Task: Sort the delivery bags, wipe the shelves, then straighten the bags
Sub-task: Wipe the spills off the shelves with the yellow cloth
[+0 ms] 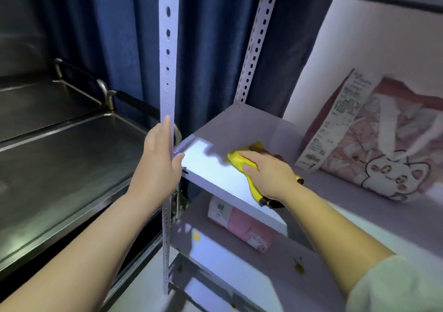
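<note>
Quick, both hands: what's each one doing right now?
Left hand: grips the white perforated metal shelf post.
Right hand: holds the crumpled yellow cloth against the pale shelf board.

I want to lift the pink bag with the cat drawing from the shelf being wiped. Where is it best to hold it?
Probably the white ribbon handles lying across the face of the pink cat-print bag, reached from the open front of the shelf. The bag leans back toward the wall, and a long white receipt covers its left edge.
</note>
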Tool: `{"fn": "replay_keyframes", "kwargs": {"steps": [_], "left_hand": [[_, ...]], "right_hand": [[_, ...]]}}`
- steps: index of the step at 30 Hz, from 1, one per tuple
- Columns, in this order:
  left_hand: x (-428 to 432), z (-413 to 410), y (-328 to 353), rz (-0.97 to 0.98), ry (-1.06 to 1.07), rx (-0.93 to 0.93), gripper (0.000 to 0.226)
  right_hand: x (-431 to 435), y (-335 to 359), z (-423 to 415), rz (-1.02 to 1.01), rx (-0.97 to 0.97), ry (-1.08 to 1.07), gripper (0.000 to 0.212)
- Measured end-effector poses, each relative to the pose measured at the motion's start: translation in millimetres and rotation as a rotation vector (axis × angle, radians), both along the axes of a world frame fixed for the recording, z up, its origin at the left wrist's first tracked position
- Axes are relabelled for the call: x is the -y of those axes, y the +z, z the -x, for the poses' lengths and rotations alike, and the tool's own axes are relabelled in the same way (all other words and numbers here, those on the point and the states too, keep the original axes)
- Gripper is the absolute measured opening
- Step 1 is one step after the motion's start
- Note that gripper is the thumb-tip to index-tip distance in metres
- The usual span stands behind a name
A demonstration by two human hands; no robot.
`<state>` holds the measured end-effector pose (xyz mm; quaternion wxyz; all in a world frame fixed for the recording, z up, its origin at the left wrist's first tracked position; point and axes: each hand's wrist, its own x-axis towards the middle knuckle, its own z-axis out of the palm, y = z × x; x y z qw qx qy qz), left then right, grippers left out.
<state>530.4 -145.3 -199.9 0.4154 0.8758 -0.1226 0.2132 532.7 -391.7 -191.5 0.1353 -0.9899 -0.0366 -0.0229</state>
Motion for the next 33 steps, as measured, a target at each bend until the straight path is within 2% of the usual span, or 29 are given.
{"fn": "replay_keyframes", "kwargs": {"steps": [2, 5, 10, 19, 25, 33], "left_hand": [[2, 11, -2, -0.012, 0.004, -0.007, 0.067], [3, 30, -7, -0.03, -0.01, -0.013, 0.062], [-2, 60, -13, -0.034, -0.105, -0.029, 0.049], [-3, 111, -35, -0.033, -0.31, -0.069, 0.036], [10, 142, -68, -0.135, -0.481, -0.189, 0.034], [44, 170, -113, -0.191, -0.584, -0.41, 0.027]], "right_hand": [[-6, 2, 17, 0.039, 0.021, -0.042, 0.038], [-13, 6, 49, -0.009, 0.053, -0.083, 0.034], [-25, 5, 105, -0.008, 0.159, -0.118, 0.031], [-22, -23, 206, -0.469, 0.397, -0.306, 0.031], [-15, -69, 261, -0.51, 0.289, -0.43, 0.03], [14, -127, 317, -0.609, 0.118, -0.59, 0.029]]}}
